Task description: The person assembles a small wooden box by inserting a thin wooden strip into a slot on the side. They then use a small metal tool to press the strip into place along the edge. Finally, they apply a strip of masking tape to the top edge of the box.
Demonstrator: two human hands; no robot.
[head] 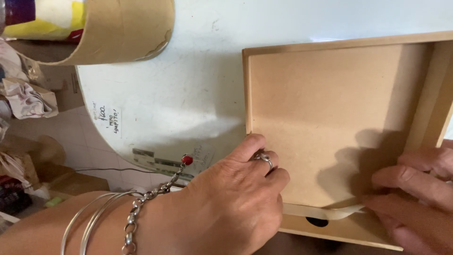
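- A shallow wooden tray (330,118) of plain brown board lies flat on a white round table (188,85), with its raised rim on the left, top and right sides.
- The left hand (236,203) rests on the tray's near left corner, fingers curled over the edge and thumb pointing up along the left rim; it presses on the wood rather than closing around anything.
- A ring (265,159) sits on one finger of that hand, and thin silver bangles (89,222) and a chain bracelet (141,208) with a red bead hang at the wrist.
- The right hand (415,198) comes in from the lower right, its fingertips pinching the end of a pale strip (325,210) that runs along the tray's near edge.
- Just below the strip, a dark oval hole (317,221) shows in the tray's front board.
- A wide cardboard tube (118,33) stands at the table's far left edge, well apart from the tray.
- Beyond the table, crumpled paper (28,99) and clutter lie over a tiled floor (71,137).
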